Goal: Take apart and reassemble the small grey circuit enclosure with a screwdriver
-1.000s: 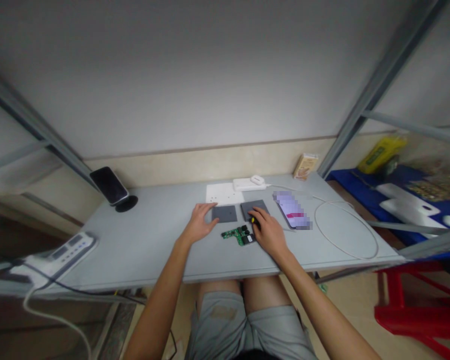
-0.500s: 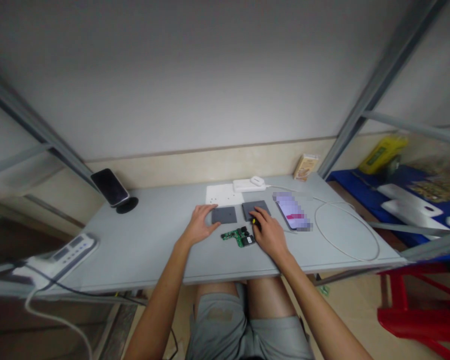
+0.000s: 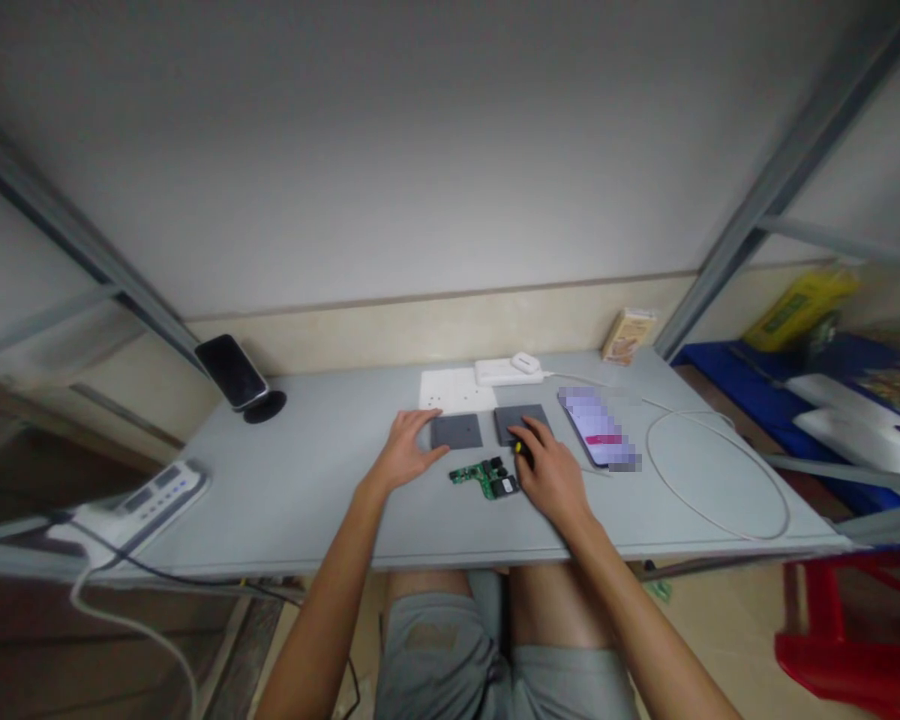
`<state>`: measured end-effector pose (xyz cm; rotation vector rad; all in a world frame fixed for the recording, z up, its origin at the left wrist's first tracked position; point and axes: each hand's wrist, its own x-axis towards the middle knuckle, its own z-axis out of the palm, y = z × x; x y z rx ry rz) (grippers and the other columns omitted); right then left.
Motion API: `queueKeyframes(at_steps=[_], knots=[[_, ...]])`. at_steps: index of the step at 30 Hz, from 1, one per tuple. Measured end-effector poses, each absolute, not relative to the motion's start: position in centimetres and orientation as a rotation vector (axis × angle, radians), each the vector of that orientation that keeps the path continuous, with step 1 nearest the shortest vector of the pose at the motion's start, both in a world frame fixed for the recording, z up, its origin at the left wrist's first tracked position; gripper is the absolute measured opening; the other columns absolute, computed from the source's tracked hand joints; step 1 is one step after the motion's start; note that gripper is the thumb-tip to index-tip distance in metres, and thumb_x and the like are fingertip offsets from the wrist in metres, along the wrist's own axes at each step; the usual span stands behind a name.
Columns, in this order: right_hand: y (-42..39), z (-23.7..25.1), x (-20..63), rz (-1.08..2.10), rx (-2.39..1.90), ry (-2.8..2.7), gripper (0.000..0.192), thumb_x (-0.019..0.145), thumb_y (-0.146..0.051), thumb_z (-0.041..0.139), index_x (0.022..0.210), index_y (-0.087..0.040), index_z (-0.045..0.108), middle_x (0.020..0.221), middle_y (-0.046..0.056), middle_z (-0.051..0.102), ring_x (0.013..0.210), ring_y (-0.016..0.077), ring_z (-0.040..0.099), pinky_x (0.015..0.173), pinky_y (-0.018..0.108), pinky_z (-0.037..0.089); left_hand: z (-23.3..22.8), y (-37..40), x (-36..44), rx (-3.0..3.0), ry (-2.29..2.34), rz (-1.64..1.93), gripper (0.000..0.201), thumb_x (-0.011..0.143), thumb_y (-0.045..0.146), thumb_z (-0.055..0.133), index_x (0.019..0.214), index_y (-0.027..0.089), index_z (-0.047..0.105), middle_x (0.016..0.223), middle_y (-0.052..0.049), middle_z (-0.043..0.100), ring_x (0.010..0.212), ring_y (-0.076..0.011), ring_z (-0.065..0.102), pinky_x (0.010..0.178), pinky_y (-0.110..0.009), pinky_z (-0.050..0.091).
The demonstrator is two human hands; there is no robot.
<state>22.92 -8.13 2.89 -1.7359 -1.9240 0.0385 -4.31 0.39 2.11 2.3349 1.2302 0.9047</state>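
My left hand (image 3: 406,450) rests at the left end of a flat dark grey rectangular cover (image 3: 457,432). Its fingertips touch the far edge and its thumb the near edge, gripping the piece between them. In my closed right hand (image 3: 555,475) is a screwdriver with a black and yellow handle (image 3: 523,452); a thin shaft shows to the right of the hand. That hand lies over the near edge of a second dark grey cover (image 3: 516,418), partly hiding it. Between my hands, nearer to me, lies a green circuit board (image 3: 486,478) with black parts.
Behind the covers are a white sheet (image 3: 439,388) with small dark specks and a white block (image 3: 499,373). A phone (image 3: 596,430) lies to the right, near a looped white cable (image 3: 649,440). Left stand a phone on a stand (image 3: 232,370) and a power strip (image 3: 154,505).
The whole view has shifted slightly, so the table's things appear a little farther right. Both hands keep their places at the grey covers, and the screwdriver stays in the right hand.
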Motion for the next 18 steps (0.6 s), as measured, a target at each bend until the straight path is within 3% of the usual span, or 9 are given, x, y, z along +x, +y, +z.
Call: queueKeyframes(at_steps=[12,18], knots=[[-8.3,3.1,22.9,0.064,-1.740,-1.882,0.044,0.092,-0.016,0.051,0.134,-0.022,0.061,0.146,0.013,0.056,0.110,0.0297,0.068,0.092,0.045,0.056,2.0,0.6,-4.3,2.376,1.202,0.898,0.055,0.087,0.034,0.078,0.137,0.027,0.057,0.131,-0.007,0.065,0.122,-0.0280,0.053,0.110,-0.048,0.042],[-9.8,4.0,23.1,0.235,-1.376,-2.105,0.037,0.091,-0.020,0.054,0.126,-0.024,0.065,0.131,0.009,0.066,0.107,0.0246,0.070,0.093,0.039,0.056,2.2,0.4,-4.3,2.383,1.204,0.868,0.059,0.083,0.033,0.082,0.137,0.025,0.057,0.131,-0.007,0.065,0.121,-0.0280,0.053,0.110,-0.047,0.042]])
